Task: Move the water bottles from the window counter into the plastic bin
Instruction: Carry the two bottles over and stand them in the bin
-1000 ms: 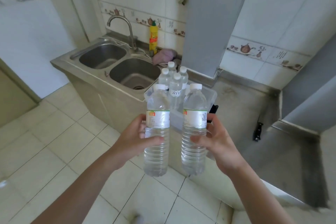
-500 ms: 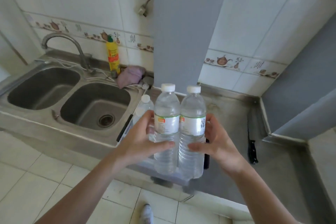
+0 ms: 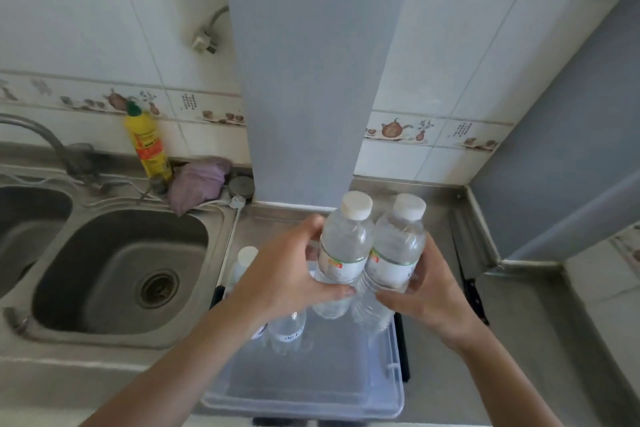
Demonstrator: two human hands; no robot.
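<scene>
I hold two clear water bottles with white caps side by side, upright, over the far half of the clear plastic bin [image 3: 388,402]. My left hand [image 3: 287,274] grips the left bottle [image 3: 346,246]. My right hand [image 3: 429,288] grips the right bottle [image 3: 398,250]. Both bottles' lower ends dip below the bin's rim level. Other bottles stand inside the bin: one white cap [image 3: 247,255] shows left of my left wrist, and a labelled bottle body [image 3: 287,329] shows under my left hand. My hands hide the rest of them.
The bin sits on a steel counter [image 3: 519,340] right of a double sink [image 3: 121,270]. A yellow detergent bottle [image 3: 147,146] and a purple cloth [image 3: 197,180] stand behind the sink. A black-handled knife [image 3: 474,295] lies right of the bin. A grey column [image 3: 304,80] rises behind.
I have stepped closer to the counter. Both hands carried the two bottles forward and down, from in front of the counter to above the bin.
</scene>
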